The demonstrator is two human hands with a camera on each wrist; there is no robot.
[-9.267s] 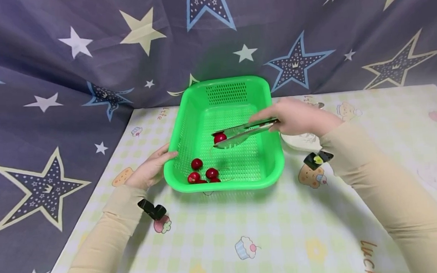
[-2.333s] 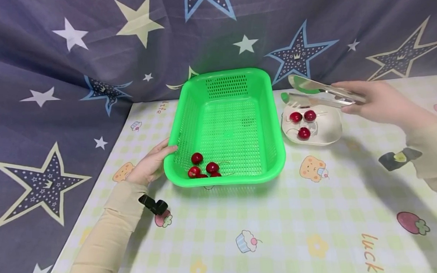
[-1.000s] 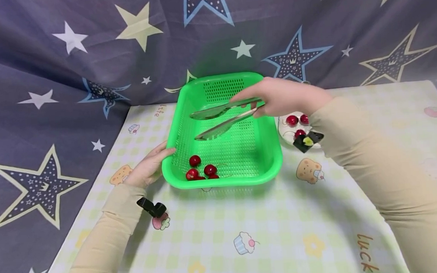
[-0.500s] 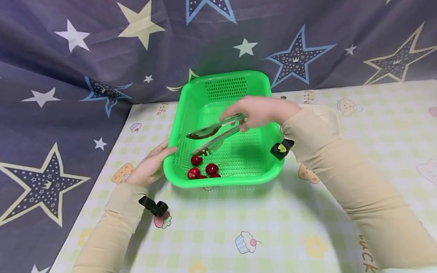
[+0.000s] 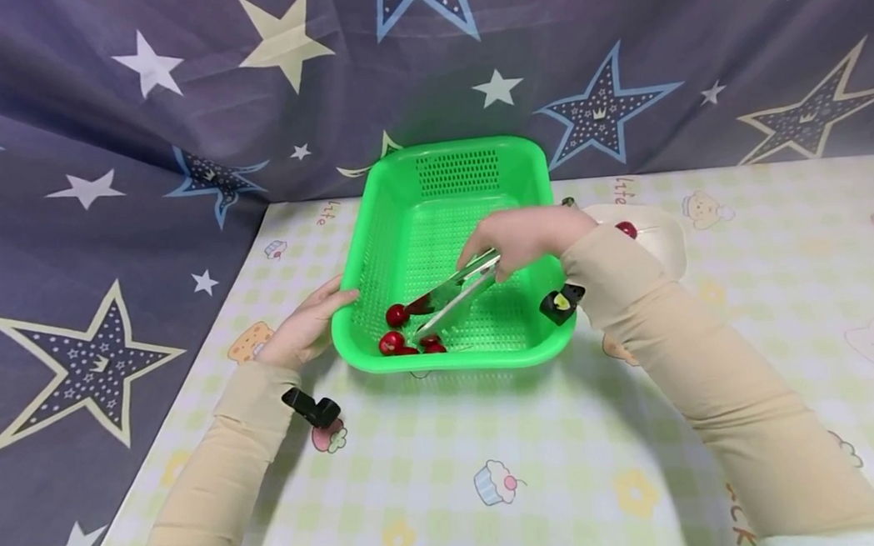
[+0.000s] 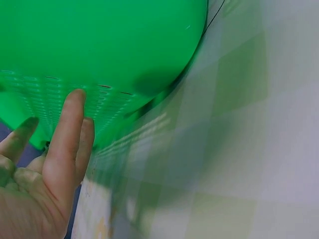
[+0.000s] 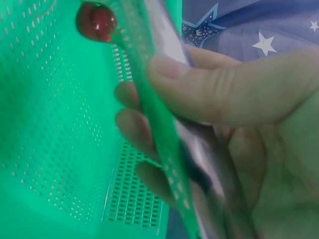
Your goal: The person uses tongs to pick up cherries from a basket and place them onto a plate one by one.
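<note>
My left hand [image 5: 305,327] holds the left rim of a green perforated basket [image 5: 453,360], thumb over the rim; in the left wrist view its fingers [image 6: 65,134] lie against the outer wall. My right hand [image 5: 525,238] reaches into the basket and grips metal tongs [image 5: 457,301], pointing down to the front left corner. The tongs' arms stand apart, their tips among several red cherries [image 5: 391,343]. One cherry [image 5: 397,315] is right at the upper arm's tip. In the right wrist view a cherry [image 7: 95,22] shows beside the tongs' end.
A white dish [image 5: 664,242] stands right of the basket, partly behind my right sleeve, with one cherry [image 5: 625,230] showing. A checked cloth [image 5: 552,441] covers the table. A star-patterned curtain [image 5: 426,98] hangs close behind the basket.
The tongs carried a cherry from the basket, were over the dish of three cherries, then came back. Lately they moved down to the front left cherries. My left hand stayed at the rim.
</note>
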